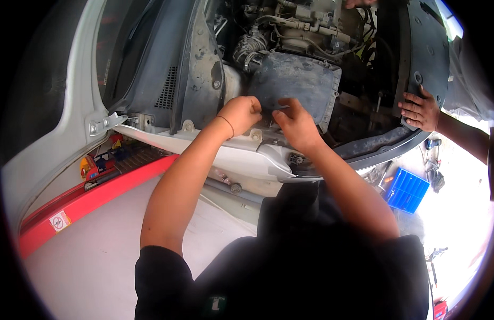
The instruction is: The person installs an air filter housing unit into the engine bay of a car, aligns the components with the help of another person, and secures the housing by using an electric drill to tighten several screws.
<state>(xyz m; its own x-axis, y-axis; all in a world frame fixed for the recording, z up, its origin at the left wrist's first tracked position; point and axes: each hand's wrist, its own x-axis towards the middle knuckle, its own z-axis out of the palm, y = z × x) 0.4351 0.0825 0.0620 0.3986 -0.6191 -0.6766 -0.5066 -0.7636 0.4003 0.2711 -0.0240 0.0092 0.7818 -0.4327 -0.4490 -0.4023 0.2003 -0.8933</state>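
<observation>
Both my hands are over the near edge of a dusty black air filter box (295, 82) in a car's engine bay. My left hand (240, 116) has its fingers curled together beside the box's near left corner. Whatever it may be pinching is hidden. To its right, my right hand (298, 127) is held with thumb and forefinger apart and nothing visible between them. Just below the hands runs the white fender edge (252, 143) with its bolt tabs. A ribbed intake hose (250, 49) joins the box at its far left.
A co-worker's hand (422, 109) rests on the black front panel (425, 53) at the right; part of another hand (360, 2) shows at the top. A blue bin (408, 190) stands on the floor. At left, a red-edged surface (103, 200) lies below the open door.
</observation>
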